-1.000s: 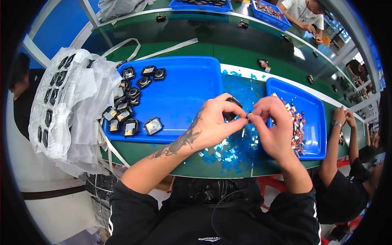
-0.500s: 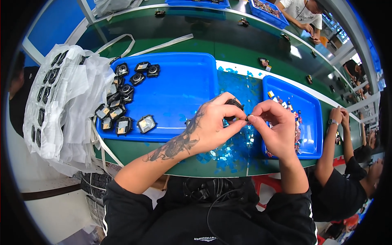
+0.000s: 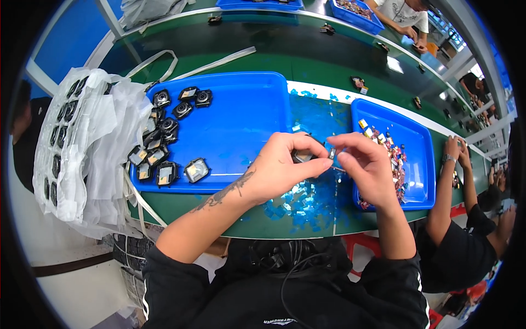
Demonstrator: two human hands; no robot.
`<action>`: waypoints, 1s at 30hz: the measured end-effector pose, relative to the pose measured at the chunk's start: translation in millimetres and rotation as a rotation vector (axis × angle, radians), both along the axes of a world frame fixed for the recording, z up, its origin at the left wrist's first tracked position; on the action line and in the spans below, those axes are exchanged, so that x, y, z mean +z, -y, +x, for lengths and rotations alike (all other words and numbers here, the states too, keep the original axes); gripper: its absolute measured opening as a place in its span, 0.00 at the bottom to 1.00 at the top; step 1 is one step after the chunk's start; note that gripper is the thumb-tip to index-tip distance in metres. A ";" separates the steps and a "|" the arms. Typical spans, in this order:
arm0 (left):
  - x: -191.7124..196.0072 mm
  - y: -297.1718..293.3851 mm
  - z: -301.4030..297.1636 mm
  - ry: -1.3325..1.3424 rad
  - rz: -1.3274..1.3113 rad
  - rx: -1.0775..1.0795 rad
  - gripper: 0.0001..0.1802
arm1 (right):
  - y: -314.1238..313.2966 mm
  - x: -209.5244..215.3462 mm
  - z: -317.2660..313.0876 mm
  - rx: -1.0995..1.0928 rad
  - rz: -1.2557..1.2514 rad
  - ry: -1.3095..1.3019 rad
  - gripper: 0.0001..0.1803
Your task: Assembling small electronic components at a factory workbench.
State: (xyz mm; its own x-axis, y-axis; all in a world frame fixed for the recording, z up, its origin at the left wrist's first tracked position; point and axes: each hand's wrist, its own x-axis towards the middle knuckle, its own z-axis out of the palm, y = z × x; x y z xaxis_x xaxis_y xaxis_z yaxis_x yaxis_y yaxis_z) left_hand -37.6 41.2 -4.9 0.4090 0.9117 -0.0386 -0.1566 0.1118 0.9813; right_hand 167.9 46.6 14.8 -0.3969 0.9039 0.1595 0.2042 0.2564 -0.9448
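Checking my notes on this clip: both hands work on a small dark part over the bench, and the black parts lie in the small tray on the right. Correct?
Not quite. The head view shows the black parts in the large blue tray on the left. The left hand and right hand do hold a small dark part.

Two blue trays: one large tray [image 3: 241,118] and one smaller tray [image 3: 419,145]. About twelve black parts [image 3: 164,145] lie in the large tray; overlap makes the exact count uncertain. One black part [image 3: 302,156] is held between two hands: left hand [image 3: 282,167], right hand [image 3: 364,164].
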 end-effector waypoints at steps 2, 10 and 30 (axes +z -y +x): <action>1.7 0.2 -0.5 0.044 -0.036 -0.050 0.06 | 1.6 -1.7 -0.5 0.021 -0.084 -0.096 0.12; 0.4 1.4 0.6 0.208 -0.137 -0.233 0.06 | 6.5 -14.5 0.9 0.111 -0.160 -0.419 0.08; 5.8 8.9 2.2 -0.139 0.234 0.086 0.29 | 20.3 -11.7 -9.8 -0.081 0.118 0.035 0.05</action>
